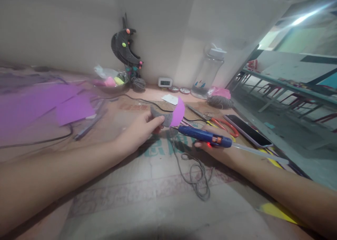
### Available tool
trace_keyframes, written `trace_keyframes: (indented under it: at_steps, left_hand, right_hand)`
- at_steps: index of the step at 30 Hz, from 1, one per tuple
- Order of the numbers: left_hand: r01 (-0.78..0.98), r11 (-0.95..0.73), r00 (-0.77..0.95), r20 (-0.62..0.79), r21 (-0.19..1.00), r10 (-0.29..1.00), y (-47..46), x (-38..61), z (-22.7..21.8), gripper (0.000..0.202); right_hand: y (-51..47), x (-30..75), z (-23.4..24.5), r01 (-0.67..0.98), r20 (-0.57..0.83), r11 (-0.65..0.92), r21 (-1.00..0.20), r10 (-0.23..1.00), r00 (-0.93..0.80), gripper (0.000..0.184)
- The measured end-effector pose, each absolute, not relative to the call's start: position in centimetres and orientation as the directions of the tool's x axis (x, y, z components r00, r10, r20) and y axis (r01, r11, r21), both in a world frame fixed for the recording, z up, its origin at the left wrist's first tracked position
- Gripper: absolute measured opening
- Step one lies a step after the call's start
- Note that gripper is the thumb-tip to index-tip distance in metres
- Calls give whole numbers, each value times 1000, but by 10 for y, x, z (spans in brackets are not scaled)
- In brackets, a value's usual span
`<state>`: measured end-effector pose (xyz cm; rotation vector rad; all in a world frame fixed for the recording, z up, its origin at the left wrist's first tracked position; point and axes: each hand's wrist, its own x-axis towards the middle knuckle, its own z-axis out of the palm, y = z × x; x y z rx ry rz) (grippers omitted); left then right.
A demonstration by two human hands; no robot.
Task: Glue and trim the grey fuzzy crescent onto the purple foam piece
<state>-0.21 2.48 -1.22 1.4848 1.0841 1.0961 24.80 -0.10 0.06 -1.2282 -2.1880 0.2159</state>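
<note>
Between the fingers and thumb of my left hand point(150, 123) is a purple crescent cutout point(179, 111), its left part wrapped in grey yarn. My right hand point(206, 141) grips a blue hot glue gun point(202, 134), with a red light glowing on it and a clear glue stick point(259, 153) poking out behind. The gun's nozzle is at the lower edge of the cutout, where yarn meets bare purple; I cannot tell whether it touches. A loose grey yarn strand point(195, 178) hangs from there and lies curled on the table.
Orange-handled scissors point(226, 125) and a phone point(247, 130) lie at the right, by a grey yarn ball point(220, 102). A bottle point(207, 71), small clock point(165, 82) and dark crescent ornament point(122, 48) stand behind. Purple sheets point(39, 110) spread left; a black cord crosses the table.
</note>
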Motion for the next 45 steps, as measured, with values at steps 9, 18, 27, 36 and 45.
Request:
trace_keyframes:
  at_steps: [9,18,27,36,45]
  left_hand:
    - [112,-127,206,102,986,973,23,0,-9,23]
    - [113,-125,222,98,986,970,24,-1,-11,24]
    - [113,-126,218,99,986,971,22,-1,-9,20]
    - [127,-120,223,89,985,971,23,-2,-11,22]
    - [187,-122,214,81,975,974,20,0,-6,22]
  right_hand:
    - [0,248,-1,754,358,489,-439,865,-352,31]
    - [-4,248,0,759,358,462,-459,878,-318,28]
    - [-4,246,6,788,360,445,-425,882,-304,24]
    - [-6,245,7,814,350,386,-434,905,-243,18]
    - [-7,242,14,857,246,265,-442,954,-169,15]
